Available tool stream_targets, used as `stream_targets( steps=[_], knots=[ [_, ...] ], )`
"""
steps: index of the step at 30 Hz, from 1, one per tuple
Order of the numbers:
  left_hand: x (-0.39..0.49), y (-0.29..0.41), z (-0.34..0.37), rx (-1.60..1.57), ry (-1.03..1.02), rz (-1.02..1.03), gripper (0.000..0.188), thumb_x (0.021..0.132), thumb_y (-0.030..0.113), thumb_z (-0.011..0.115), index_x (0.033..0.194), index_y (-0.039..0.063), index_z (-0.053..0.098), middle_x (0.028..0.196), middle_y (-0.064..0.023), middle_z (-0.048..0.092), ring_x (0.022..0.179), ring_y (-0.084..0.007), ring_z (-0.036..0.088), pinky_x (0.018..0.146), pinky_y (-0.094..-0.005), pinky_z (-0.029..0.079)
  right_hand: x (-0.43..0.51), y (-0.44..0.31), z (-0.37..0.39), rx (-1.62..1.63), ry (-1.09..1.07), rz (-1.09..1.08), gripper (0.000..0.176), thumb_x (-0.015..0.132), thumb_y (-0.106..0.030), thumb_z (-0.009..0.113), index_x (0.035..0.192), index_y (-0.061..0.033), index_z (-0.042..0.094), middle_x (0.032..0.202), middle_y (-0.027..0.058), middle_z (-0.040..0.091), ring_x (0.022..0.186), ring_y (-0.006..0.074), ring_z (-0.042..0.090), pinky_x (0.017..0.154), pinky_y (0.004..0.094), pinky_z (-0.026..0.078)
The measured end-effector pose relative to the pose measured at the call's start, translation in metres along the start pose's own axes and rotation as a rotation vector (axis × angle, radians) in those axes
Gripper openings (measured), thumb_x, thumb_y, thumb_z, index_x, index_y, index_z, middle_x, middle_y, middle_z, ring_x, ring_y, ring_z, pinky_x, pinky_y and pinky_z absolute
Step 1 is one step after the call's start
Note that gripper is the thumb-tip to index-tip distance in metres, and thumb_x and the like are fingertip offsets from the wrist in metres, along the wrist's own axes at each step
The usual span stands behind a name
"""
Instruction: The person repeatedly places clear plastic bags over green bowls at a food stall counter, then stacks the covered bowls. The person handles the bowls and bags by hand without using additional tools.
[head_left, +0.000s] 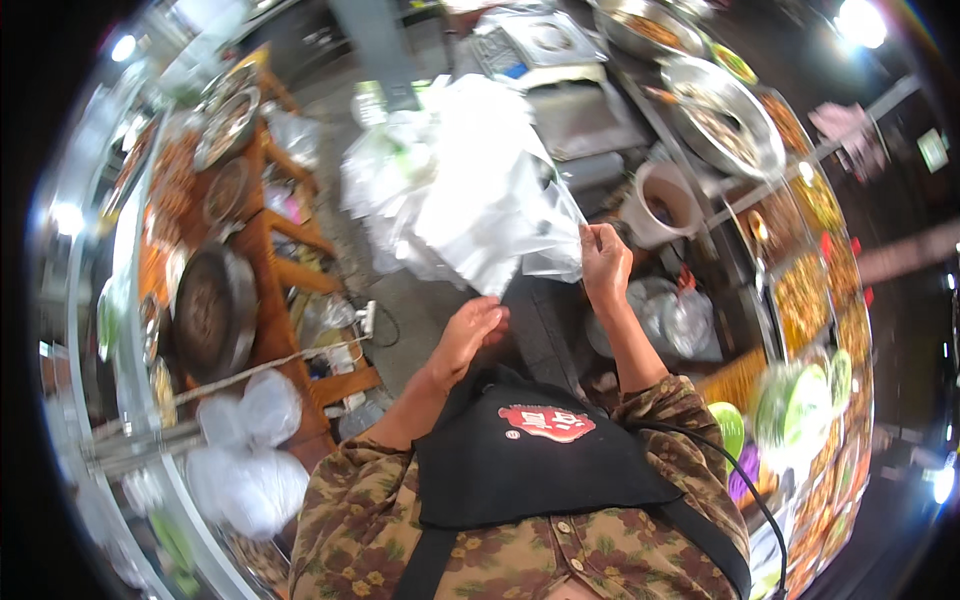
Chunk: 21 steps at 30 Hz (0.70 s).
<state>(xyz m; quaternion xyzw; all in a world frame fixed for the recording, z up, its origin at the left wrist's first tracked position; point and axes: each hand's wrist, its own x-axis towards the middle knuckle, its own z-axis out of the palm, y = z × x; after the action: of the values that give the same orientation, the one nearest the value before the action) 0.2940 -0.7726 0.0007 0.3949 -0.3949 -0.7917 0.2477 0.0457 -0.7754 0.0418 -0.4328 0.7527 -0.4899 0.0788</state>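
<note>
A white translucent plastic bag (487, 187) is spread out in front of me, at a bunch of similar plastic bags (390, 180) beside a grey post. My right hand (606, 262) pinches the bag's right edge between thumb and fingers. At its lower corner, my left hand (472, 330) grips the plastic with the fingertips. Glare washes out much of the bag's surface.
On the left, a wooden table (274, 300) holds a dark round pan (215, 311) and bowls. At right stand a white bucket (660, 202), a large metal basin of food (724, 120) and several food trays (802, 300). Bundled clear bags (686, 319) lie below.
</note>
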Motion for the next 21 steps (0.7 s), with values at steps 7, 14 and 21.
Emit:
stream_targets(
  steps=[7, 14, 21],
  knots=[
    [0.078, 0.007, 0.141, -0.192, -0.526, -0.087, 0.082, 0.088, 0.02, 0.073, 0.149, 0.0, 0.022, 0.147, -0.011, 0.037, 0.134, -0.0204, 0.037, 0.111, -0.0344, 0.029, -0.085, 0.022, -0.137, -0.052, 0.363, 0.025, 0.011, 0.089, -0.009, 0.069, 0.086, -0.001, 0.063, 0.068, 0.0089, 0.057, 0.055, 0.0151, 0.05, 0.056, 0.0272, 0.044],
    [0.054, -0.018, 0.267, 0.073, -0.331, 0.402, 0.023, 0.1, 0.021, 0.056, 0.101, 0.0, 0.066, 0.082, -0.0046, 0.067, 0.074, -0.0111, 0.063, 0.071, -0.0261, 0.048, -0.167, 0.048, -0.209, 0.152, 0.653, 0.519, 0.015, 0.095, -0.014, 0.062, 0.091, -0.0006, 0.059, 0.068, 0.008, 0.058, 0.056, 0.0133, 0.052, 0.054, 0.0281, 0.043],
    [0.042, -0.006, 0.271, 0.716, -0.454, 1.003, 0.01, 0.092, 0.008, 0.062, 0.09, -0.001, 0.067, 0.078, -0.0098, 0.067, 0.069, -0.0229, 0.063, 0.062, -0.0348, 0.049, -0.154, 0.011, -0.271, -0.404, 0.549, -0.295, 0.037, 0.079, -0.014, 0.074, 0.11, -0.0003, 0.06, 0.1, 0.0155, 0.062, 0.09, 0.034, 0.061, 0.076, 0.0409, 0.05]
  ],
)
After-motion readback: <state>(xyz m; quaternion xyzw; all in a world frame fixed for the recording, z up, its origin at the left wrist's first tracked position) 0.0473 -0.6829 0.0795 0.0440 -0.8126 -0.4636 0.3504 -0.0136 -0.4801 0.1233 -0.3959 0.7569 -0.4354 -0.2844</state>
